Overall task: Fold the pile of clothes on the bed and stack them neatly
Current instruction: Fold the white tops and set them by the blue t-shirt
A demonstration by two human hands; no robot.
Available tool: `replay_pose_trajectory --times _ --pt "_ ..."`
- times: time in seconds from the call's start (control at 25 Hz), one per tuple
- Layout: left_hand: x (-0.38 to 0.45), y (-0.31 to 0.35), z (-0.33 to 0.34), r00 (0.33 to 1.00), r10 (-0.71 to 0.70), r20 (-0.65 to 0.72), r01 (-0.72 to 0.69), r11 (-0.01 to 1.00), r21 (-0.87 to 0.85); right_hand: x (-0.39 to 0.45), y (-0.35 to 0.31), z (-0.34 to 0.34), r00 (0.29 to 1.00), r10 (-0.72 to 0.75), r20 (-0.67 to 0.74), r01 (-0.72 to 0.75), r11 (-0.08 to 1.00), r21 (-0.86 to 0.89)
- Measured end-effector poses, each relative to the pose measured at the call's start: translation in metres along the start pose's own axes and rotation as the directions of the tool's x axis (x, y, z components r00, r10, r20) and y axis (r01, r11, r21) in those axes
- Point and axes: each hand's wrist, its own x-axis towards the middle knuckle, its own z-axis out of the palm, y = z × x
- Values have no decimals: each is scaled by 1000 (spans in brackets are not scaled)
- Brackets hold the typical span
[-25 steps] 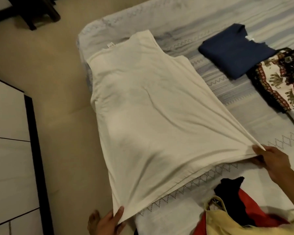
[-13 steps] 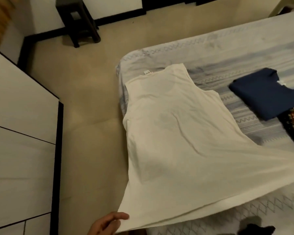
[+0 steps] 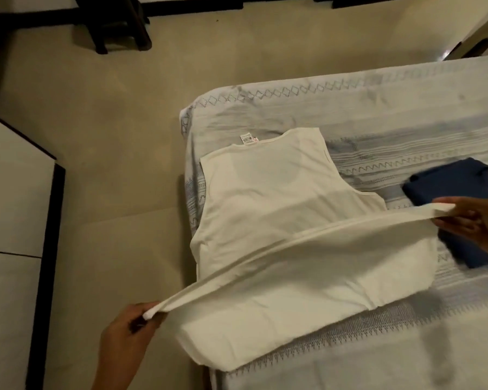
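Note:
A white sleeveless top [image 3: 268, 204] lies on the near corner of the bed [image 3: 378, 108], neck end away from me with a small label showing. Its hem is lifted and stretched taut over the body of the garment. My left hand [image 3: 127, 336] grips one hem corner at lower left, off the bed's edge. My right hand [image 3: 473, 220] pinches the other hem corner at right, above a folded navy garment [image 3: 445, 184].
The bed's patterned grey and white sheet runs right and toward me. Beige floor lies to the left. A dark stool [image 3: 116, 23] stands at the top left, and a white cabinet with black edging [image 3: 14, 220] is at far left.
Both hands have raised the hem off the bed and carried it up over the top toward the neck end. The view has shifted; the patterned garment and the pile are out of view.

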Motion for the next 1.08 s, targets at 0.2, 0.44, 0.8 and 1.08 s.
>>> replay_pose_trajectory --times 0.2,0.44,0.8,1.08 --pt "65 -34 64 807 -543 231 584 793 -177 21 76 22 873 -53 -485 -345 635 -691" --pt "15 -67 118 453 -678 580 889 389 -240 3 152 -10 752 -131 -646 -524 475 -707" --pt "-37 -82 104 895 -444 48 446 893 -53 -58 136 -16 883 104 -457 -365 766 -530" --pt "-66 -21 81 900 -335 -278 344 939 -19 -119 126 -25 857 -122 -501 -224 786 -576"
